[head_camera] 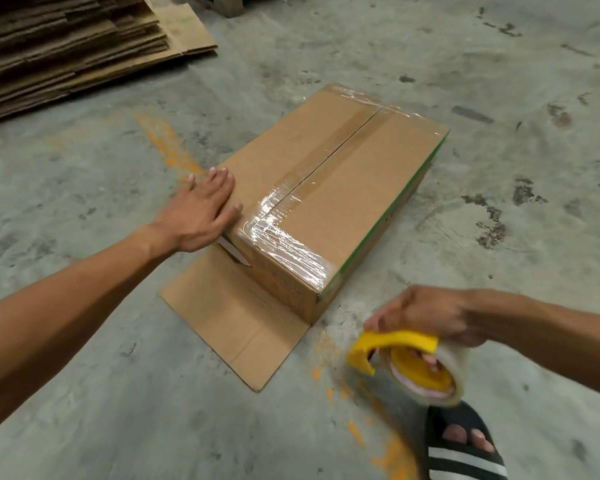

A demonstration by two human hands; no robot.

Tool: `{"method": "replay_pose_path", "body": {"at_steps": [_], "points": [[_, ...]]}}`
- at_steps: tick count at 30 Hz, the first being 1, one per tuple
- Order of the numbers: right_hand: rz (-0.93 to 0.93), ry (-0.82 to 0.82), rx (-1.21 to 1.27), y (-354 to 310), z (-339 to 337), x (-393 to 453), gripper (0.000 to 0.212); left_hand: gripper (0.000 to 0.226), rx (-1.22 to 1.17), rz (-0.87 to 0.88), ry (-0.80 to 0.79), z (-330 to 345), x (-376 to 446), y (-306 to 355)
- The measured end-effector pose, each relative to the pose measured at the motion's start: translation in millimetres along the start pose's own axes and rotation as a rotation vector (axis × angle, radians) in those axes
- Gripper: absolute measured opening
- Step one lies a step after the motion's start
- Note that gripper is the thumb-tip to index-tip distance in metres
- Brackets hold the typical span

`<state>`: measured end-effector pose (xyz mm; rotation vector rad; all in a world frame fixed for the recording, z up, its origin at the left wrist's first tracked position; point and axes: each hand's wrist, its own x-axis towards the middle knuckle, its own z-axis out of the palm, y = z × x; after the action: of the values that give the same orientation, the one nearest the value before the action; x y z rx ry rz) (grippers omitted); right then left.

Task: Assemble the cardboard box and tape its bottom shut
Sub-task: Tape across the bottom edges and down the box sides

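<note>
Clearly the cardboard box [329, 188] sits bottom-up on the concrete floor [465, 81], its two flaps meeting along a centre seam covered by clear tape [284, 233] that wraps over the near end. One loose flap [236, 320] lies flat on the floor toward the person — it belongs to the open side underneath, I'd judge.

His left hand [205, 213] lies palm-down on the box's near left corner, fingers [219, 183] spread flat and gripping nothing; it looks placed there to steady the box or press the flap down. The box is directly under those fingers.

His right hand [426, 317] is closed around the yellow tape dispenser [406, 365], held low and well clear of the box — beside a sandalled foot [465, 445].

Flattened cartons [66, 50] are stacked at the far left.
</note>
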<state>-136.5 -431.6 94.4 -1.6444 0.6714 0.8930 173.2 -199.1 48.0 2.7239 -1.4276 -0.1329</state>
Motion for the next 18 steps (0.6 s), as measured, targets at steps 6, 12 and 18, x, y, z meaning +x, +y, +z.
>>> {"method": "replay_pose_path", "body": {"at_steps": [6,12,18], "points": [[0.076,-0.121,-0.021,2,11,22,0.022,0.086,0.004,0.274,-0.095,-1,-8,105],[-0.007,-0.087,-0.119,5,28,48,0.022,0.085,0.145,0.369,-0.108,18,-6,163],[-0.236,-0.054,-0.588,-2,64,59,0.034,0.082,0.161,0.378,-0.156,13,-25,126]]}}
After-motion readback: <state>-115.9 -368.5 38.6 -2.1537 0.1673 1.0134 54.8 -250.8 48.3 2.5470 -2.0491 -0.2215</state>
